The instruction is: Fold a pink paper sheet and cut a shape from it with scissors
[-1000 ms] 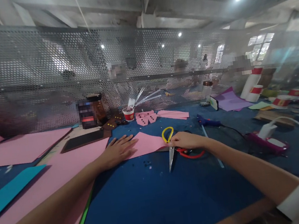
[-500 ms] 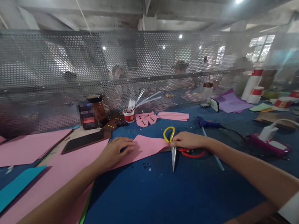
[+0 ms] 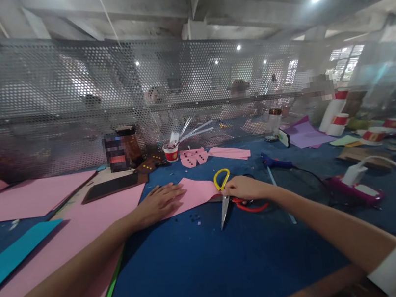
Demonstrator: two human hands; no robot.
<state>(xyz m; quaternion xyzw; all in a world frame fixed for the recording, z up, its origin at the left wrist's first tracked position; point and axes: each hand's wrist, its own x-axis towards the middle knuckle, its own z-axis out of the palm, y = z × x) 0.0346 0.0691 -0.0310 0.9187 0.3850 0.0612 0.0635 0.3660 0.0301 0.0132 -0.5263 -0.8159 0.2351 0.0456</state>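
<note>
My left hand [image 3: 161, 202] lies flat with fingers stretched out on a piece of pink paper [image 3: 196, 192], pressing its left part. At the paper's right end, my right hand [image 3: 243, 188] pinches yellow-handled scissors [image 3: 225, 209]. Their yellow loop points up and away, and the blades slant down toward me. The paper's end meets the fingertips; whether they grip it too is unclear. Just under and beside my right hand is a red handle [image 3: 253, 206], partly hidden by the hand. Small dark scraps [image 3: 195, 217] lie on the blue tabletop in front of the paper.
Large pink sheets [image 3: 66, 237] and a blue strip [image 3: 17, 257] spread at left, near a dark tablet [image 3: 110, 187]. Behind stand a paper cup [image 3: 171, 153] and dotted pink cutouts [image 3: 194, 157]. A glue gun [image 3: 276, 162], purple power strip [image 3: 356, 190] and cables lie right. A perforated screen [image 3: 180, 81] backs the table.
My right hand and the scissors have shifted slightly left. My left hand has flattened and moved a little right over the pink paper.
</note>
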